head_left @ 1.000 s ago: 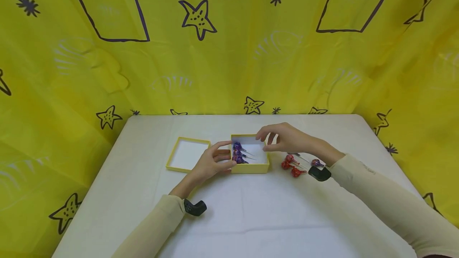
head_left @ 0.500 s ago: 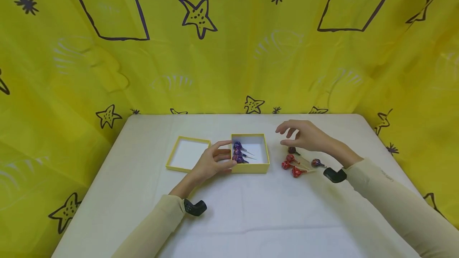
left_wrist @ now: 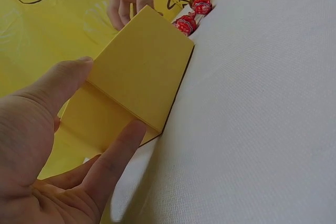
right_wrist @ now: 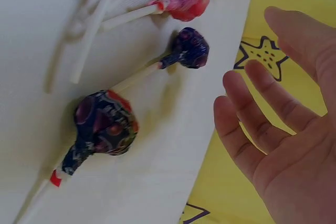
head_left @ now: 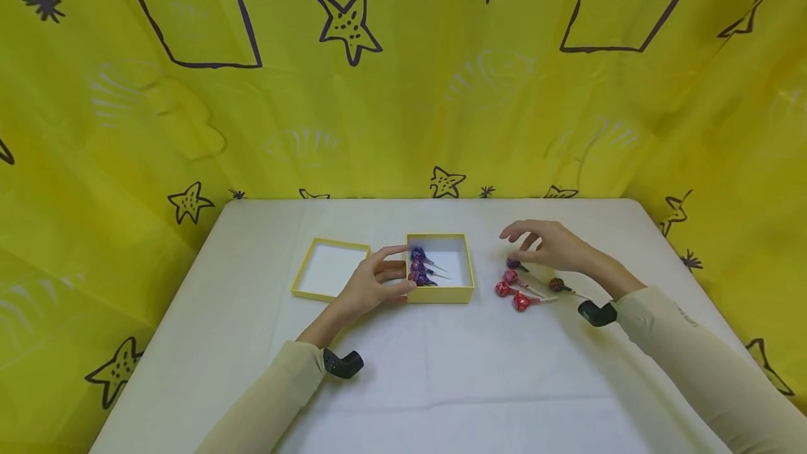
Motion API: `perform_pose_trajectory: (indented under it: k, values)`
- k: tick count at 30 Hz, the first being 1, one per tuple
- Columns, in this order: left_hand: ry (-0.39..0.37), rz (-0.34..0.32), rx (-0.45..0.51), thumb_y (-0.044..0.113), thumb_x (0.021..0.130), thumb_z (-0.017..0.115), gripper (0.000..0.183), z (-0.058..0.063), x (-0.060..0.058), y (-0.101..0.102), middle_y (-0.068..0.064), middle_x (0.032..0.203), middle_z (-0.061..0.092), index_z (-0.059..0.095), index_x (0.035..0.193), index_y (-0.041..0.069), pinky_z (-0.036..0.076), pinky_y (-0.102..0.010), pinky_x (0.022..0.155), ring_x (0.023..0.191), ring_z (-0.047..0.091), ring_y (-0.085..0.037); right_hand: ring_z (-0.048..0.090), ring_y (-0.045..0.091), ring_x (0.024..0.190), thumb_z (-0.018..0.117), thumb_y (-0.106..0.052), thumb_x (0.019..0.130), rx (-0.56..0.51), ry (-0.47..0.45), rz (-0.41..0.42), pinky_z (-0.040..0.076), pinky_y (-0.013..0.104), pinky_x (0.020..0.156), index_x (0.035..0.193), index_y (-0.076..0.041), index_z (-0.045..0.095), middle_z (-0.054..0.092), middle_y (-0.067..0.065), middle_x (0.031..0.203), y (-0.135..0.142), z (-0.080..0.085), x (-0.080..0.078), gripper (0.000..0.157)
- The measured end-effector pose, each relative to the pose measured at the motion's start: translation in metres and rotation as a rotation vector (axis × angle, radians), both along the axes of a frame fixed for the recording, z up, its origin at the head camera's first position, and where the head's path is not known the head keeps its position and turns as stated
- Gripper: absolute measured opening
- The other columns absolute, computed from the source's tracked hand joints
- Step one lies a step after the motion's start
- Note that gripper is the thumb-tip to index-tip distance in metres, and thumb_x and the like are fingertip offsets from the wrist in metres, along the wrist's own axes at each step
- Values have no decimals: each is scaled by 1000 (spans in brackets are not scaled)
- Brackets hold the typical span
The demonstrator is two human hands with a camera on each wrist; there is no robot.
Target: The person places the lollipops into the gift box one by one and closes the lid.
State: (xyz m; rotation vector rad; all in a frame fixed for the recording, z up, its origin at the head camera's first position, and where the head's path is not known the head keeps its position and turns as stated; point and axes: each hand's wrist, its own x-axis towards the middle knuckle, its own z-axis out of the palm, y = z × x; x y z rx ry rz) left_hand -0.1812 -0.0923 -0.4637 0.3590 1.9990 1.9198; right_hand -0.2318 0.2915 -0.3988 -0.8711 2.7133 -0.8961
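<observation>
Three red-wrapped lollipops lie right of centre in the head view, sticks close together; lifting one could drag its neighbours. At centre, the left hand grips the left side of the yellow box, thumb and fingers against it; a hard squeeze might shift the box. Inside, purple lollipops crowd its left wall, where a careless drop could knock them askew. Right of the red ones, a dark multicoloured lollipop could roll if its round head is brushed. Left of centre, the yellow-rimmed lid might be nudged by a sideways slip. Farther back, at centre right, the right hand hovers empty, fingers loosely parted, above a dark purple lollipop; descending off-centre, it might catch only wrapper.
</observation>
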Motion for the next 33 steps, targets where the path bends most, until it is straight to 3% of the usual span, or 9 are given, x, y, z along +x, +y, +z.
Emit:
perform_pose_trajectory:
  k: [5,12,19,27,33]
  values:
    - [-1,-7,13,3,89,80,75,-1,-1,0,-24,145,52,45,155,14,63,-43,85,130,56,-36,70,25,94,78,-11,93,20,-47,13,60,33,78,129,-4,66,70,17,115,7,-8,-2,39]
    - [-1,-7,22,2,89,80,75,-1,-1,0,-25,145,51,45,154,14,63,-44,84,130,56,-36,72,30,93,78,-12,93,24,-74,26,62,48,83,127,-4,66,72,14,113,10,-19,-4,37]
    - [-6,-11,32,1,89,79,75,-2,-1,0,-25,146,50,45,155,14,63,-45,84,130,55,-36,70,26,93,77,-14,94,31,-125,-3,61,36,80,126,-7,66,72,12,113,15,-27,-6,34]
    - [-3,-13,34,2,89,79,76,-1,-2,0,-25,146,50,44,155,14,63,-45,84,131,55,-37,69,26,95,75,-14,95,42,-130,-13,61,45,84,121,-11,69,73,10,111,15,-32,-7,27]
    - [-7,-5,31,0,89,79,75,-1,-1,0,-24,145,51,45,154,14,63,-45,84,131,55,-37,67,23,92,75,-12,95,48,-129,-13,59,37,81,120,-11,70,73,9,109,15,-33,-7,26]
